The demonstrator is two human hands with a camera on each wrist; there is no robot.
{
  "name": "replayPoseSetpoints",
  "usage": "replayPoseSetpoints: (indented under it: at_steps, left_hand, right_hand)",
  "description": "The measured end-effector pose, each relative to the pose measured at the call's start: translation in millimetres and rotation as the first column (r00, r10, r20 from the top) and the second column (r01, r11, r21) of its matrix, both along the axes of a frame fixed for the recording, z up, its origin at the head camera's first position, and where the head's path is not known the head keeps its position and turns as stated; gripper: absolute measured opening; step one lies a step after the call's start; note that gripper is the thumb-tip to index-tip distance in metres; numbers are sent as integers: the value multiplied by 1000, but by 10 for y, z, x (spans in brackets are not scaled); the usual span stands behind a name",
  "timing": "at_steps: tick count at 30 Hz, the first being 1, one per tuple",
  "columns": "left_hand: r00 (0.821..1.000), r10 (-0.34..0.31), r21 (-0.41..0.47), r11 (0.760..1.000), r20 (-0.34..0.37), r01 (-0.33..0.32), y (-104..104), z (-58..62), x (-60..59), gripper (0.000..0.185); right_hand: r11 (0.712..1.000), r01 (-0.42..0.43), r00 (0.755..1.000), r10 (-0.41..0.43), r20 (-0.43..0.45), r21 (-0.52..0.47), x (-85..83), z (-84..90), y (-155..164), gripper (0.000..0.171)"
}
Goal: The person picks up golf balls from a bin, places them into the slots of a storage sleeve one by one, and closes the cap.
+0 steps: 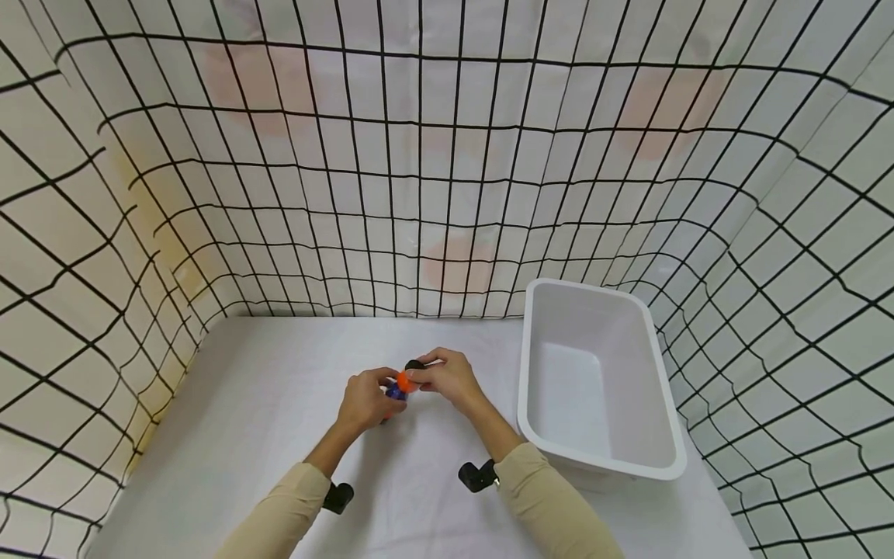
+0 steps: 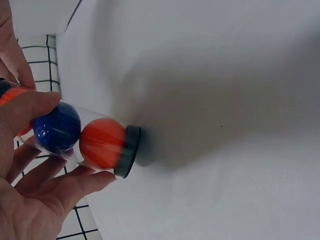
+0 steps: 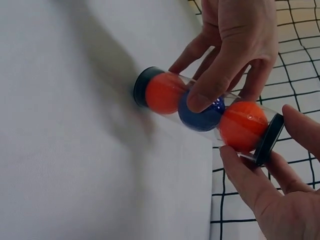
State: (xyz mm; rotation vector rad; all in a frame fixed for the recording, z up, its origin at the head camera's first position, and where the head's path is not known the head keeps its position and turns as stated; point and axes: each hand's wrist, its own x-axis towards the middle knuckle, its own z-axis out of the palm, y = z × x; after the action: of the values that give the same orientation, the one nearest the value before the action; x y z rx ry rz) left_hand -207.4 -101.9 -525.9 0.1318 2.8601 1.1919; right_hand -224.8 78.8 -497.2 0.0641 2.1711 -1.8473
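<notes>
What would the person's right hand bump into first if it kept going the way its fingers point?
Probably the left hand, which grips the same clear plastic tube of orange and blue balls; the right hand points leftward at it, pinching the black end cap.

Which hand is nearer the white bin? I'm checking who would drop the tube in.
Right. The right hand grips the tube's cap end, closer to the white bin; the left hand holds its middle, farther away.
</notes>
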Motion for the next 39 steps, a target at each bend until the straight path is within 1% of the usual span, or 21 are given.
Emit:
replayPoseSetpoints:
  at_steps: [4, 8, 11, 20, 27, 33, 39]
  left_hand:
    - [1000, 7, -1, 1000, -14, -7, 0, -16, -7, 44]
    - [1000, 8, -4, 1000, -25, -8, 0, -28, -14, 43]
    - [1000, 7, 1, 1000, -20, -7, -3, -30, -14, 43]
    - [1000, 0, 13, 1000, -14, 1, -14, -18, -8, 46]
    - [1000, 12, 14, 1000, -15, -12, -19, -28, 4, 44]
    - [1000, 16, 27, 1000, -10, -16, -13, -42, 0, 45]
    - [1000, 29, 15, 999, 5, -29, -5, -50, -11, 45]
  right_hand:
    - [1000, 24, 1000, -24, -3, -4, -29, 3, -1, 34]
    - [999, 38, 999, -37, -29, 35, -35, -1, -14, 33]
    - [998, 42, 998, -40, -41, 49, -26, -1, -23, 33]
    - [999, 47, 997, -47, -59, -2, -13, -57, -16, 32]
    - [997, 54, 991, -48, -121, 46, 3, -111, -44, 32]
    - [995, 68, 991, -58, -118, 75, 5, -115, -45, 32]
    - [992, 69, 991, -56, -122, 102, -4, -114, -37, 34]
